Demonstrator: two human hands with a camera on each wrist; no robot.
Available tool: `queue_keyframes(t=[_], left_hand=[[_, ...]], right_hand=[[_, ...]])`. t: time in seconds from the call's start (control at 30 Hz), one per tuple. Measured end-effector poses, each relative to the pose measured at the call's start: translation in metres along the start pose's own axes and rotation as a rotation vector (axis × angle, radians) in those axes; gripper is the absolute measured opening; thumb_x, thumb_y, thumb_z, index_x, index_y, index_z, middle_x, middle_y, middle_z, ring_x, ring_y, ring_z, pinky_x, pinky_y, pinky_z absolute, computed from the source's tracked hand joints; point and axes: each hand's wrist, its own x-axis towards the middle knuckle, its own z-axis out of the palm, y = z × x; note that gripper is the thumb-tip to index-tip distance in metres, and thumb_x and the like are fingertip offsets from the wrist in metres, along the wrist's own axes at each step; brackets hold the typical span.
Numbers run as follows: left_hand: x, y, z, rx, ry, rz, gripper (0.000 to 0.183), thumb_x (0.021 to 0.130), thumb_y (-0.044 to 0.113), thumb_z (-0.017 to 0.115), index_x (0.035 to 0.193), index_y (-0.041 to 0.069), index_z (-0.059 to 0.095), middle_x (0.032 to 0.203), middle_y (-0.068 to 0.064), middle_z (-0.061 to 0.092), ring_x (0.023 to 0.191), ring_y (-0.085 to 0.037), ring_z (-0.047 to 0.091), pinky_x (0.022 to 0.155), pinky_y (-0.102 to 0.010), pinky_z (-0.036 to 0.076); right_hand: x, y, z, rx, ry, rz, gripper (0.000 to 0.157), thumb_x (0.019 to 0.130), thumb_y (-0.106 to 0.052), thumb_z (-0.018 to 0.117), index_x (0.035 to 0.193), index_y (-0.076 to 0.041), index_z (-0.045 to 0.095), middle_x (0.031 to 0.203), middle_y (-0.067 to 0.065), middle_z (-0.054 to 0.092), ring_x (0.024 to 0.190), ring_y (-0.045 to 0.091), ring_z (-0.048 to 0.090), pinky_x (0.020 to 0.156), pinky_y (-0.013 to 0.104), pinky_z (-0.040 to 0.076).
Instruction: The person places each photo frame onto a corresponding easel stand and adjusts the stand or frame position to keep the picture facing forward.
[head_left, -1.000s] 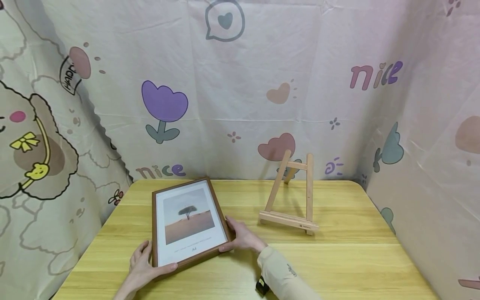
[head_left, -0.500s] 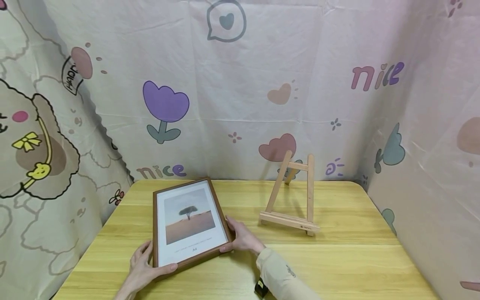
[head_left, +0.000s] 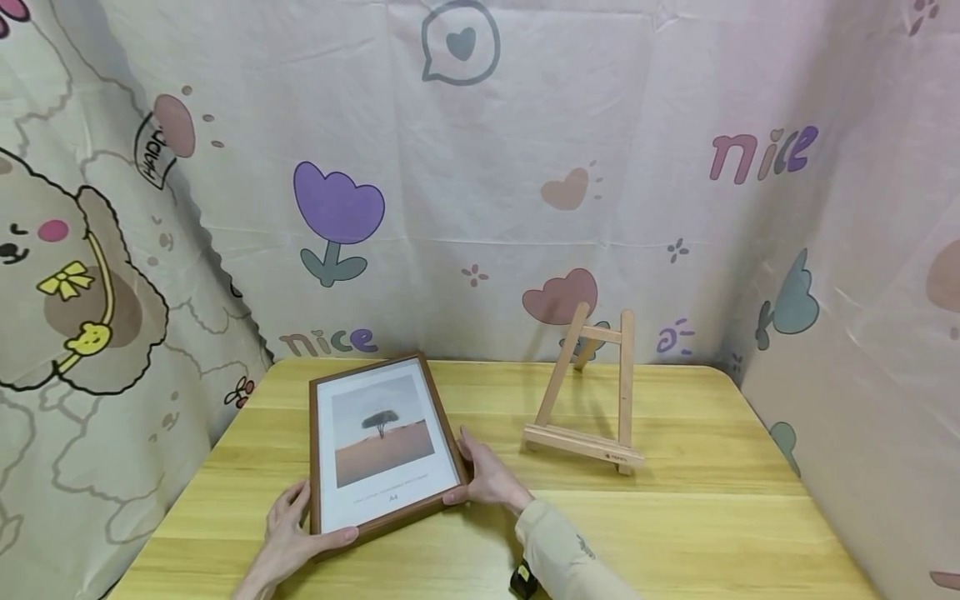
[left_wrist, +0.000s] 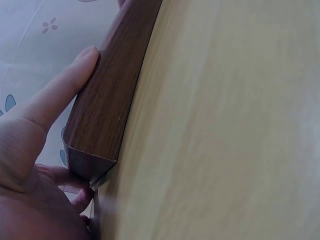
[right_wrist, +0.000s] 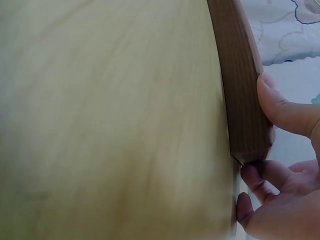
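A brown wooden picture frame (head_left: 386, 525) with a lone tree print marked A4 lies face up on the left part of the table, turned at an angle. My left hand (head_left: 286, 533) holds its near left corner, thumb on the front edge and the other fingers at the left side. In the left wrist view, those fingertips curl at the corner's underside. At the near right corner, my right hand (head_left: 487, 477) grips the frame with thumb in front and fingers along the right side. Fingertips (right_wrist: 251, 175) sit low at that corner in the right wrist view.
A small wooden easel (head_left: 585, 442) stands to the right of the frame. By the right sleeve (head_left: 558, 542) lies a small black object with a yellow patch (head_left: 522, 575). Patterned cloth (head_left: 465, 167) hangs behind and on both sides of the wooden table (head_left: 697, 517).
The head view has turned slightly left, so everything shows a little further right. Both hands keep their hold on the picture frame, which stays in place.
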Motion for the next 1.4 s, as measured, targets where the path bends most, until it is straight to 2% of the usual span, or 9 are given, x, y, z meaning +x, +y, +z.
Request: queue_keyframes(t=[0.2, 0.43, 0.7, 0.87, 0.97, 1.1, 1.23, 1.4], left_hand=[[-0.0018, 0.0005, 0.0022, 0.013, 0.016, 0.007, 0.123, 0.08, 0.044, 0.082, 0.159, -0.005, 0.001, 0.162, -0.034, -0.004, 0.145, -0.057, -0.003, 0.112, -0.08, 0.015], [-0.0033, 0.0023, 0.0022, 0.018, 0.013, -0.007, 0.125, 0.081, 0.046, 0.081, 0.16, -0.002, -0.004, 0.16, -0.04, -0.004, 0.145, -0.059, -0.001, 0.111, -0.081, 0.018], [-0.0064, 0.0025, 0.0033, -0.006, 0.015, -0.019, 0.13, 0.08, 0.047, 0.081, 0.16, 0.004, -0.012, 0.161, -0.04, -0.003, 0.145, -0.061, 0.004, 0.111, -0.081, 0.018], [-0.0077, 0.0051, 0.004, -0.015, 0.027, -0.001, 0.132, 0.079, 0.045, 0.083, 0.159, 0.006, -0.015, 0.163, -0.037, -0.003, 0.146, -0.061, 0.003, 0.113, -0.079, 0.017], [-0.0078, 0.0049, 0.004, -0.061, 0.026, 0.019, 0.133, 0.079, 0.04, 0.084, 0.159, 0.008, -0.018, 0.164, -0.035, -0.007, 0.148, -0.06, 0.001, 0.115, -0.076, 0.015], [-0.0079, 0.0033, 0.0043, -0.102, 0.032, 0.042, 0.133, 0.08, 0.035, 0.084, 0.158, 0.008, -0.02, 0.164, -0.036, -0.007, 0.148, -0.059, 0.009, 0.116, -0.072, 0.024], [-0.0076, 0.0032, 0.0053, -0.087, 0.057, 0.087, 0.131, 0.081, 0.033, 0.084, 0.158, 0.003, -0.018, 0.161, -0.039, 0.002, 0.141, -0.059, 0.029, 0.109, -0.061, 0.043], [-0.0076, 0.0053, 0.0065, -0.044, 0.095, 0.094, 0.134, 0.078, 0.035, 0.087, 0.158, -0.001, -0.014, 0.16, -0.038, 0.011, 0.133, -0.052, 0.045, 0.099, -0.046, 0.052]], right_hand=[[-0.0017, 0.001, 0.0005, -0.005, 0.024, -0.003, 0.114, 0.071, -0.012, 0.091, 0.154, 0.015, 0.017, 0.151, 0.032, 0.043, 0.142, 0.044, 0.042, 0.121, 0.055, 0.029], [-0.0034, 0.0, 0.0021, 0.047, 0.04, 0.011, 0.115, 0.071, -0.011, 0.091, 0.156, 0.011, 0.016, 0.153, 0.029, 0.041, 0.144, 0.043, 0.04, 0.121, 0.056, 0.028], [-0.0034, 0.0003, 0.0044, 0.111, 0.065, 0.036, 0.119, 0.068, -0.008, 0.09, 0.158, 0.006, 0.014, 0.157, 0.021, 0.04, 0.148, 0.043, 0.033, 0.123, 0.058, 0.021], [-0.0021, 0.0002, 0.0046, 0.135, 0.09, 0.032, 0.122, 0.065, -0.005, 0.091, 0.158, 0.007, 0.012, 0.158, 0.018, 0.039, 0.149, 0.04, 0.033, 0.123, 0.057, 0.02], [-0.0016, -0.0005, 0.0046, 0.123, 0.104, 0.026, 0.123, 0.064, -0.006, 0.092, 0.157, 0.009, 0.014, 0.157, 0.019, 0.04, 0.147, 0.04, 0.036, 0.123, 0.055, 0.023], [-0.0021, -0.0012, 0.0053, 0.103, 0.106, 0.031, 0.118, 0.063, -0.009, 0.093, 0.154, 0.012, 0.021, 0.154, 0.025, 0.043, 0.142, 0.043, 0.043, 0.12, 0.055, 0.031], [-0.0024, -0.0018, 0.0055, 0.083, 0.112, 0.035, 0.11, 0.063, -0.009, 0.094, 0.151, 0.012, 0.031, 0.148, 0.029, 0.049, 0.135, 0.044, 0.05, 0.116, 0.056, 0.037], [-0.0006, -0.0006, 0.0042, 0.048, 0.106, -0.014, 0.104, 0.063, -0.009, 0.094, 0.15, 0.006, 0.039, 0.139, 0.022, 0.059, 0.122, 0.036, 0.059, 0.11, 0.053, 0.046]])
